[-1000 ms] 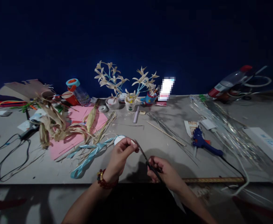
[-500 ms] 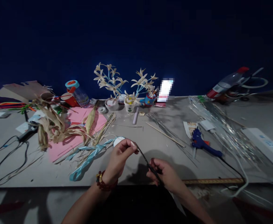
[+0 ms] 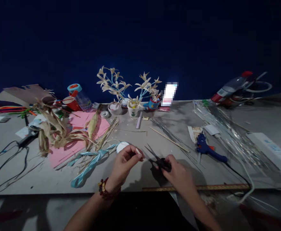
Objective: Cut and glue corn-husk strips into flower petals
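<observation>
My left hand (image 3: 126, 160) is pinched closed on a small pale strip whose end shows at the fingertips, low over the grey table (image 3: 140, 179). A beaded bracelet (image 3: 104, 190) circles that wrist. My right hand (image 3: 177, 171) grips black scissors (image 3: 156, 158), their blades parted and pointing up-left toward the left fingers, a short gap away. A white tape roll (image 3: 121, 146) lies just behind my left hand. Light blue ribbon (image 3: 89, 160) trails off to its left.
Dried husks (image 3: 56, 131) lie on pink paper (image 3: 82, 128) at left, with black cables (image 3: 8, 160) beyond. Paper flowers in cups (image 3: 133, 107) line the back. A blue glue gun (image 3: 206, 147), thin sticks (image 3: 171, 138), cellophane (image 3: 227, 131), a power strip (image 3: 272, 147) and a ruler (image 3: 203, 187) lie right.
My right hand moved up and right onto the table with the scissors, drawing the blades away from the strip. The blades now stand parted. My left hand stayed put.
</observation>
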`<state>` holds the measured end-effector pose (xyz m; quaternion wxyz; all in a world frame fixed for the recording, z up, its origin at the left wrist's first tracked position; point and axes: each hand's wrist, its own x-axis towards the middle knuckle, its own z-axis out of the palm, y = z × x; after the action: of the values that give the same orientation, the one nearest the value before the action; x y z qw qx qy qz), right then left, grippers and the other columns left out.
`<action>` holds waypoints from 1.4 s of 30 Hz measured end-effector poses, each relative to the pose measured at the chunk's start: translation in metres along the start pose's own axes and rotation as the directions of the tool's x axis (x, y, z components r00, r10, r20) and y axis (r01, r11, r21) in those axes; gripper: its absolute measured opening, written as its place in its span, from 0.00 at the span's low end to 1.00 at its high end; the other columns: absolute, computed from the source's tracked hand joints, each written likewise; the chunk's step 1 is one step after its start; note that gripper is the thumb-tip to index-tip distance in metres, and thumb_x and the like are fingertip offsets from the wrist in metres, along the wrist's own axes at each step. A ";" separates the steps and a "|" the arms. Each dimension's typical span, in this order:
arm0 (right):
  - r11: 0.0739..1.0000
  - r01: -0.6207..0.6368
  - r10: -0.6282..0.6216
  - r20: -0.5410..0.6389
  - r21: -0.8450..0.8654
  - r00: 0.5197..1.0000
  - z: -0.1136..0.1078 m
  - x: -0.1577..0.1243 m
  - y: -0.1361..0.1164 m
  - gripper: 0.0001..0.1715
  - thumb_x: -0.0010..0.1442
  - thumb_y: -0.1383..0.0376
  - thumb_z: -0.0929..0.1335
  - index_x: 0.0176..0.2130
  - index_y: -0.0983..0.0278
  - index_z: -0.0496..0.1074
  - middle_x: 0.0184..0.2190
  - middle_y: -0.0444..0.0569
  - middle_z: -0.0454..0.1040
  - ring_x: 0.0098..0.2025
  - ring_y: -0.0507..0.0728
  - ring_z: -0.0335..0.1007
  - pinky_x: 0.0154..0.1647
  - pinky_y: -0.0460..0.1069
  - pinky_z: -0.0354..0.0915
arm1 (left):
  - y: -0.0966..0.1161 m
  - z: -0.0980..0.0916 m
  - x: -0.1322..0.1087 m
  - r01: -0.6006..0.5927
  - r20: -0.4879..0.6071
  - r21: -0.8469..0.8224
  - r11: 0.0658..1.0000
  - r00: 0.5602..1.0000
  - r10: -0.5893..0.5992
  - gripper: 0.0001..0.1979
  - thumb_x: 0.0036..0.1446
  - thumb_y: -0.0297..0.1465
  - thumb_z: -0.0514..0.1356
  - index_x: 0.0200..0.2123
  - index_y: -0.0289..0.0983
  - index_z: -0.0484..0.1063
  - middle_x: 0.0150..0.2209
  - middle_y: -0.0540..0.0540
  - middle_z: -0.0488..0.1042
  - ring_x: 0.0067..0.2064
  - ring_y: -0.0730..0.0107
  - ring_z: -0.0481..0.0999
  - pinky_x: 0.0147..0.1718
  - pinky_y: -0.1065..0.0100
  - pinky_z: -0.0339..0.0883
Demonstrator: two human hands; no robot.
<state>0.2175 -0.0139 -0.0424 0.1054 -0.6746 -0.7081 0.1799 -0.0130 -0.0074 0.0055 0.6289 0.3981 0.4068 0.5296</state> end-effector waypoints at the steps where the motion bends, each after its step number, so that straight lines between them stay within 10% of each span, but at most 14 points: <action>1: 0.999 0.021 -0.022 -0.018 -0.048 1.000 0.001 0.001 0.000 0.15 0.58 0.54 0.71 0.39 0.59 0.68 0.28 0.48 0.79 0.29 0.63 0.77 0.26 0.49 0.55 | 0.000 0.000 0.000 0.005 0.002 0.004 1.000 1.000 -0.005 0.08 0.58 0.32 0.67 0.31 0.35 0.72 0.32 0.47 0.77 0.33 0.72 0.72 0.37 0.70 0.65; 15: 0.972 0.030 -0.076 0.191 0.232 0.979 -0.003 0.017 0.001 0.21 0.58 0.48 0.69 0.26 0.59 0.63 0.23 0.44 0.71 0.27 0.57 0.66 0.27 0.47 0.53 | -0.002 -0.003 -0.005 -0.010 -0.007 0.034 0.999 1.000 0.010 0.07 0.60 0.32 0.64 0.31 0.36 0.72 0.31 0.47 0.77 0.33 0.70 0.71 0.38 0.68 0.64; 21: 0.663 -0.070 -0.219 0.283 0.746 0.934 -0.003 0.005 -0.012 0.23 0.55 0.46 0.72 0.33 0.59 0.62 0.25 0.38 0.62 0.28 0.53 0.60 0.29 0.46 0.57 | 0.002 -0.003 -0.004 -0.042 -0.011 0.107 0.993 0.999 0.043 0.09 0.60 0.33 0.64 0.29 0.36 0.71 0.28 0.48 0.74 0.33 0.69 0.71 0.38 0.68 0.64; 30: 0.454 -0.193 -0.374 0.383 0.870 0.845 -0.018 -0.010 -0.032 0.30 0.54 0.45 0.75 0.45 0.59 0.64 0.33 0.41 0.64 0.32 0.52 0.63 0.35 0.47 0.62 | 0.003 0.000 -0.006 -0.049 0.030 0.143 0.989 0.999 0.045 0.10 0.61 0.34 0.63 0.29 0.36 0.70 0.28 0.48 0.73 0.33 0.68 0.71 0.38 0.68 0.63; 42: 0.537 -0.120 -0.353 0.351 0.835 0.867 -0.021 -0.011 -0.034 0.28 0.55 0.44 0.74 0.40 0.60 0.63 0.31 0.39 0.60 0.29 0.50 0.51 0.30 0.45 0.53 | 0.006 -0.001 -0.008 -0.099 0.078 0.259 0.961 0.994 0.081 0.11 0.63 0.36 0.61 0.30 0.36 0.71 0.29 0.46 0.73 0.34 0.66 0.71 0.38 0.66 0.64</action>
<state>0.1958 -0.0237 -0.0083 0.2465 -0.4235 -0.5827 0.6484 -0.0170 -0.0143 0.0115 0.5590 0.5135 0.4337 0.4855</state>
